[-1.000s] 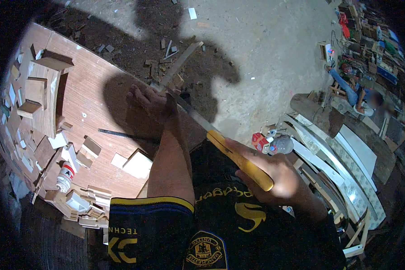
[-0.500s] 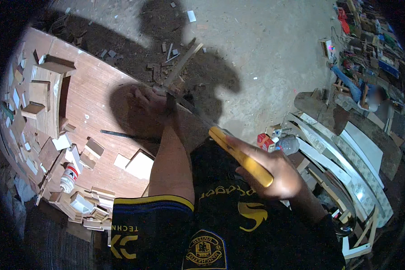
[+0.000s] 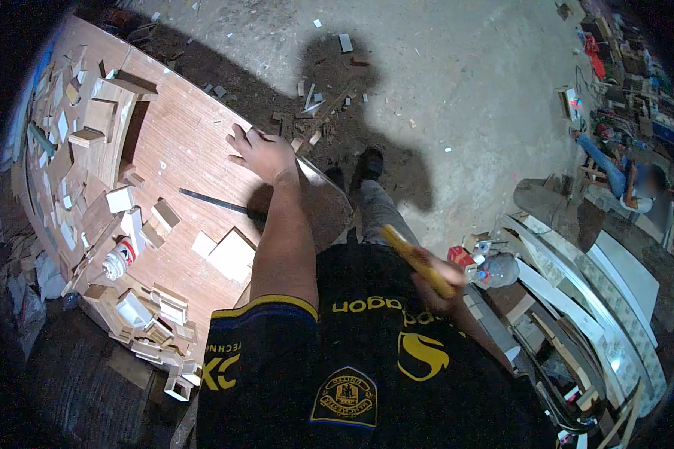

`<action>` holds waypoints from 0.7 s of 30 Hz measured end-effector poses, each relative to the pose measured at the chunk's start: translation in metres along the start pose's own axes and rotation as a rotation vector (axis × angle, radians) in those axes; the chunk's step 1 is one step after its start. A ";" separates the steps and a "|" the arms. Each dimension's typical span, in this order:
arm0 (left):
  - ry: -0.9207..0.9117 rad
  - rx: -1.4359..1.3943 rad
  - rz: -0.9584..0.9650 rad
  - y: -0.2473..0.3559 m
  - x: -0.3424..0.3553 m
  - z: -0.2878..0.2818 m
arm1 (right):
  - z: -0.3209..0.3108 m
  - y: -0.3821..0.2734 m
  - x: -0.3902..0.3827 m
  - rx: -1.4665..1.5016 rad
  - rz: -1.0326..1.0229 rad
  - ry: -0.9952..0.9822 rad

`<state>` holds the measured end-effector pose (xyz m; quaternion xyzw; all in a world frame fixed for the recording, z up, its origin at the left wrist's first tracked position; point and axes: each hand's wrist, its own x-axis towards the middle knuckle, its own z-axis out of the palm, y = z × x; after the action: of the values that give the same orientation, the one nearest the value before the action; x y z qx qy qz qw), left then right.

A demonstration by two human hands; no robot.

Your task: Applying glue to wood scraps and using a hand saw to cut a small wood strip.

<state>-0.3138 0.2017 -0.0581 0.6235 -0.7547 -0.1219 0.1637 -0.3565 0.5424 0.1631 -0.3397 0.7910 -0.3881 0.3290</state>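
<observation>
My left hand (image 3: 266,156) lies on the table's far edge with its fingers spread. No held piece shows under it. Small light wood pieces (image 3: 314,138) appear just past that edge. In front of my body, my right hand (image 3: 443,283) is closed around the yellow handle (image 3: 419,262) of what looks like a handsaw. Its blade can hardly be made out in this view. A dark, narrow metal strip (image 3: 213,200) rests on the reddish wooden tabletop (image 3: 195,142), left of my left forearm. Pale flat boards (image 3: 231,254) lie nearer me.
A wooden box-like piece (image 3: 112,135), many offcuts and a white bottle with a red label (image 3: 120,258) crowd the table's left side. Scraps litter the floor (image 3: 419,90). Long white panels (image 3: 577,277) and a clear jug (image 3: 499,270) stand right; another person (image 3: 629,179) sits beyond.
My right hand has drawn the saw back and down, away from my left hand. The wood strip jutting past the table edge is no longer under my left hand, whose fingers have spread.
</observation>
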 end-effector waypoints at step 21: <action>0.056 -0.080 0.018 -0.015 0.005 -0.006 | -0.078 0.005 0.009 0.093 0.204 0.192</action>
<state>-0.2989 0.1942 -0.0581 0.6128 -0.7500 -0.1329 0.2105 -0.4240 0.5680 0.1944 -0.2032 0.8305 -0.4197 0.3048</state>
